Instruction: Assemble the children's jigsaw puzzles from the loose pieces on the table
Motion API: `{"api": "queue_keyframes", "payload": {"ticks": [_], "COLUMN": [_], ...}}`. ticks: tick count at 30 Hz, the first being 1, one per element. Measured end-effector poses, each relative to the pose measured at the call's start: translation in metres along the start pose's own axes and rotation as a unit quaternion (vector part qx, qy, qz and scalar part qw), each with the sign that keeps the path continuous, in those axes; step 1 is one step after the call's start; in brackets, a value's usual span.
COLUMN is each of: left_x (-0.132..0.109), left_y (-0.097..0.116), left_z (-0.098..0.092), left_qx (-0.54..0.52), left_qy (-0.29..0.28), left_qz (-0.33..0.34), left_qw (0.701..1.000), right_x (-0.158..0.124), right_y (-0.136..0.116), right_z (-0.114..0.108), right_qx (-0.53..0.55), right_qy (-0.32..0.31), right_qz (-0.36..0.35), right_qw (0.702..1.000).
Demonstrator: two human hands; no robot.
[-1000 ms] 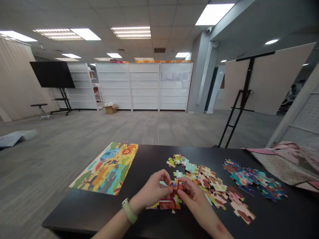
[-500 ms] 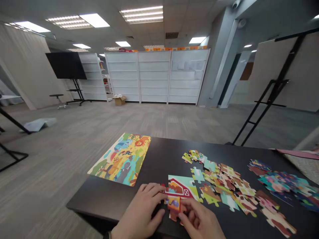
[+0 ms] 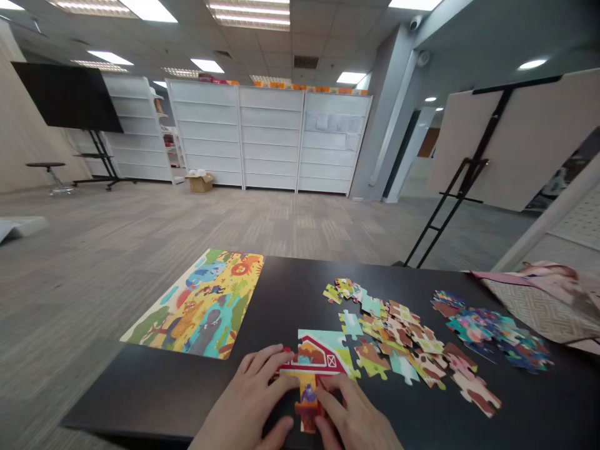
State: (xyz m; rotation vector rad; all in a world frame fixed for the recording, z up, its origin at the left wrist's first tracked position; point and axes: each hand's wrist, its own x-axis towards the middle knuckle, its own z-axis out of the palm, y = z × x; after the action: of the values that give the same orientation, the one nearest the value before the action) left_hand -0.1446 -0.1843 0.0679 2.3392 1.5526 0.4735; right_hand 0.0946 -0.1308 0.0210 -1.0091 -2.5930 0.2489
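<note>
Joined puzzle pieces showing a red barn [image 3: 323, 356] lie on the black table near its front edge. Below the barn roof is an orange piece with a purple figure [image 3: 308, 400], between my two hands. My left hand [image 3: 250, 397] rests at the left side of the barn pieces, its fingers spread and lying on them. My right hand [image 3: 354, 412] has its bent fingers on the right edge of the orange piece, pressing it against the barn section. Loose farm pieces [image 3: 398, 337] are heaped just to the right.
A colourful animal picture sheet [image 3: 201, 306] lies at the table's left. Dark blue and teal pieces [image 3: 499, 337] form another heap at the right, beside a patterned cloth item [image 3: 539, 306]. Beyond the table stand a black easel [image 3: 462, 178] and white shelves [image 3: 269, 137].
The view has turned to the right. The orange piece now sits straighter under the barn roof, and my right hand's fingers have shifted along its right side.
</note>
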Motion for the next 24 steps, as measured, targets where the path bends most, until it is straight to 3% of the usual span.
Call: {"api": "queue_keyframes", "payload": {"ticks": [4, 8, 12, 15, 17, 20, 24], "left_x": [0.003, 0.009, 0.015, 0.028, 0.046, 0.093, 0.18], "left_y": [-0.008, -0.031, -0.048, -0.038, -0.02, 0.008, 0.025], "left_z": [0.005, 0.027, 0.041, 0.028, 0.012, -0.003, 0.007], "left_qx": [0.086, 0.123, 0.099, 0.049, 0.001, -0.059, -0.035], "left_qy": [-0.012, 0.068, 0.075, 0.045, 0.024, 0.016, 0.017], "left_qz": [0.084, 0.097, 0.098, 0.062, 0.058, 0.059, 0.079], "left_qw": [0.993, 0.985, 0.987, 0.996, 0.998, 0.996, 0.996], "right_x": [0.015, 0.029, 0.014, -0.015, -0.034, -0.052, -0.058], "right_y": [-0.011, -0.014, 0.022, 0.066, 0.092, 0.114, 0.125], "right_z": [-0.001, -0.014, -0.042, -0.058, -0.061, -0.056, -0.044], "right_qx": [-0.073, -0.051, -0.074, -0.104, -0.098, -0.095, -0.108], "right_qy": [0.001, 0.029, 0.065, 0.064, 0.072, 0.119, 0.196], "right_qz": [-0.007, 0.005, 0.046, 0.102, 0.115, 0.093, 0.06], "right_qw": [0.997, 0.998, 0.994, 0.987, 0.986, 0.984, 0.973]}}
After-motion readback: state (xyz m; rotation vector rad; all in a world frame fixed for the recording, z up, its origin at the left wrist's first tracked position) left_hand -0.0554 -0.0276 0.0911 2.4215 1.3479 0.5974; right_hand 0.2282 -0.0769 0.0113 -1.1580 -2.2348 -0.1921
